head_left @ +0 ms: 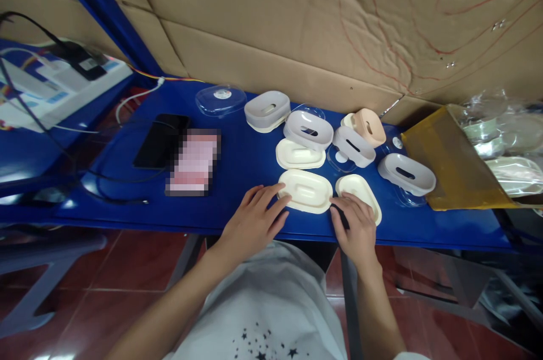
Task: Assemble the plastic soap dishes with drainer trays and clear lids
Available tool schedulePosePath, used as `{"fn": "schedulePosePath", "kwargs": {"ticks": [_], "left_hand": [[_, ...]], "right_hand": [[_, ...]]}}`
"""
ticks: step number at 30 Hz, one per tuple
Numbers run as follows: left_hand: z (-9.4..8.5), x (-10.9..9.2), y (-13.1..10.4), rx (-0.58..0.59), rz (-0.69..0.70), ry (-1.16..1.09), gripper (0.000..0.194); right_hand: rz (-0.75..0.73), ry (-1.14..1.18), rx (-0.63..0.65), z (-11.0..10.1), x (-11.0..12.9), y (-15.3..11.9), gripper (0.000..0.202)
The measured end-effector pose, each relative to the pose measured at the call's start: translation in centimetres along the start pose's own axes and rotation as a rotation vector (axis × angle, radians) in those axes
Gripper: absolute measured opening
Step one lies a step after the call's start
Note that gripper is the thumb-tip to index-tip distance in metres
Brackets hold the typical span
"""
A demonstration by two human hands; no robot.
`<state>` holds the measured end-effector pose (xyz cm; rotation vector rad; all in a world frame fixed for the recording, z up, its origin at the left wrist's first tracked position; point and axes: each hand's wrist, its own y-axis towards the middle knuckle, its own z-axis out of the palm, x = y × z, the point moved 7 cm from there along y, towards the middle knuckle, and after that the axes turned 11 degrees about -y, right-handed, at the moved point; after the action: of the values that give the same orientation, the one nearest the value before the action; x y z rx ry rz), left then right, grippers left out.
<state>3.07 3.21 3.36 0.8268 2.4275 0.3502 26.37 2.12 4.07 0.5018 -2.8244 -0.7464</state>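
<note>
No lettering or number can be read. A round white label with tiny, illegible print sits on the clear lid at the far left of the worktop. A similar round sticker, also illegible, lies near the cardboard box. The pale label on the black adapter is too small to read; the bright screen is pixelated.
</note>
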Motion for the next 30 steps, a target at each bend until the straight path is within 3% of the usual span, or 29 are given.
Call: {"fn": "schedulePosePath", "kwargs": {"ticks": [23,30], "left_hand": [[-0.09,-0.21,-0.02,-0.007,0.019,0.013,0.029],[-0.24,-0.75,0.10,0.062,0.091,-0.055,0.031]], "right_hand": [[0.015,-0.032,-0.020,-0.16,-0.25,-0.13,0.028],[-0.139,-0.039,0.020,-0.35,0.66,-0.41,0.040]]}}
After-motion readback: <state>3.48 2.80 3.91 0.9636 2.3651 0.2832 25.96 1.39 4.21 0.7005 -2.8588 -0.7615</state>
